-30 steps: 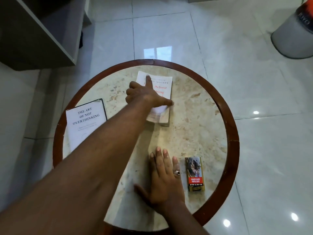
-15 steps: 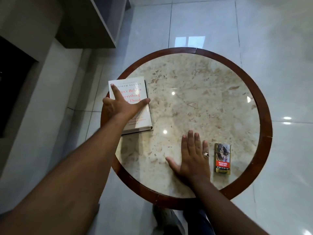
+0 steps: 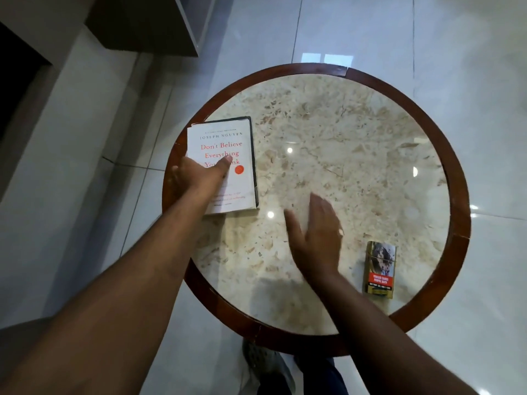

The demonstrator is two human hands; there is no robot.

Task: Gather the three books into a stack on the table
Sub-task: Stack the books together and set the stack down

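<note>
A white book (image 3: 225, 143) with red title letters lies at the left edge of the round marble table (image 3: 342, 166). Under it, the dark edge of a second book (image 3: 254, 166) shows along the top and right side; I cannot tell whether a third one lies beneath. My left hand (image 3: 199, 178) is on the white book, thumb on the cover and fingers curled over its left edge. My right hand (image 3: 316, 232) is blurred, just over the table's middle, fingers apart and holding nothing.
A small cigarette pack (image 3: 380, 269) lies near the table's front right rim. The table has a dark wooden rim (image 3: 459, 195). A grey shelf unit (image 3: 159, 24) stands at the back left on the glossy tiled floor. My shoe (image 3: 265, 363) shows under the table's front.
My left hand slid the white book from the table's middle to the left, onto the book that lay there. My right hand left its flat rest and is moving.
</note>
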